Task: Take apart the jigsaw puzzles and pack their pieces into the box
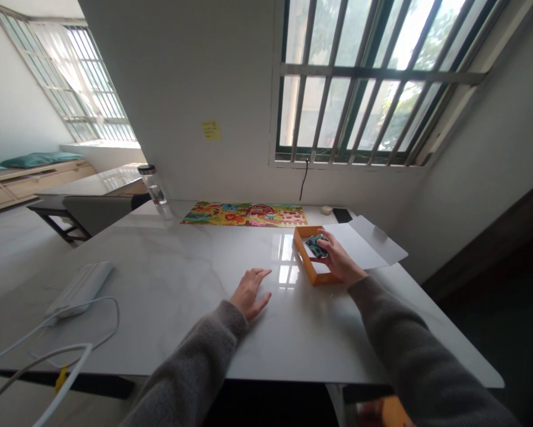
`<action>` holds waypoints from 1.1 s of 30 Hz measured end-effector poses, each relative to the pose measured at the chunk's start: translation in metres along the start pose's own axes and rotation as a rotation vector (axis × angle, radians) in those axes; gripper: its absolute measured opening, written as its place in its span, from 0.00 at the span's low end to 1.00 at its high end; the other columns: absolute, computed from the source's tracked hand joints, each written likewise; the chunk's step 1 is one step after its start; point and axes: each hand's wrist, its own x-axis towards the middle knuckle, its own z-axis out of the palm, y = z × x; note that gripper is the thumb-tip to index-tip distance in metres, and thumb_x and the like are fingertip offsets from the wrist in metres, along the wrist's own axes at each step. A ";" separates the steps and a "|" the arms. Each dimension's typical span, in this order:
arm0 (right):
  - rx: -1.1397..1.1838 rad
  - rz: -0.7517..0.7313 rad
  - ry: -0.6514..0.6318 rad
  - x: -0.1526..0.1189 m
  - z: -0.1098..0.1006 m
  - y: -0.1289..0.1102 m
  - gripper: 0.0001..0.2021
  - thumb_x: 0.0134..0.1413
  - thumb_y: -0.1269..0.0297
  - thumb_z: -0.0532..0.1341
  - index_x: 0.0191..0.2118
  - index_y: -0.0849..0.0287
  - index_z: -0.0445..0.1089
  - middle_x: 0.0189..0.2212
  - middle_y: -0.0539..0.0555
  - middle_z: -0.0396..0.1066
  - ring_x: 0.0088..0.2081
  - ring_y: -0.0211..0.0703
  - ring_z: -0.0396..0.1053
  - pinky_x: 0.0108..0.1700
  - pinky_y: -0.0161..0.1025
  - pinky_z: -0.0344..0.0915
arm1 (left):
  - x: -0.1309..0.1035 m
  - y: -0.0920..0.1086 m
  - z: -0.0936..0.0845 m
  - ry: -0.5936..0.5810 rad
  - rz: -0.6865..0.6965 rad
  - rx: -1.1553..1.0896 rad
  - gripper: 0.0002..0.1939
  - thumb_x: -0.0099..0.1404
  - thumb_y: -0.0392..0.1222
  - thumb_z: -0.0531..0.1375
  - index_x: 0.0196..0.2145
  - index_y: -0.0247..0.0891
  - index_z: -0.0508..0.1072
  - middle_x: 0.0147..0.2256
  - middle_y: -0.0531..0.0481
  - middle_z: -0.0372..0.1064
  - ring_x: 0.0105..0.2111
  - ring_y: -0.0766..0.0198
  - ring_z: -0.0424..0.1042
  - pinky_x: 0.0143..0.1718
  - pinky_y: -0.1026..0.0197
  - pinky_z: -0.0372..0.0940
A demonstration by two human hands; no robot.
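While left hand (250,292) gapes empty, right hand (336,256) grips a teal-patterned item (315,247) at the orange box (323,278)

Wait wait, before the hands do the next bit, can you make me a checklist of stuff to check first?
1. Box open? ok: the white flap of the orange box lies folded out to the right.
2. Teal patterned piece held? ok: the right hand grips it at the box.
3. Piece lifted off the box bottom? cannot tell: the view doesn't show whether they touch.
4. Left hand free? ok: nothing in it, over the table.
5. Long colourful picture flat? ok: it lies behind the hands, near the wall.
6. Bottle standing? ok: it's upright, well away from both hands.
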 end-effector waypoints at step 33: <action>-0.979 -0.171 -0.384 0.007 0.084 0.034 0.34 0.42 0.58 0.70 0.56 0.60 0.64 0.52 0.59 0.66 0.54 0.53 0.64 0.58 0.47 0.60 | 0.002 -0.007 -0.006 0.064 -0.127 -0.127 0.22 0.64 0.36 0.56 0.55 0.40 0.59 0.49 0.43 0.66 0.45 0.56 0.71 0.51 0.49 0.67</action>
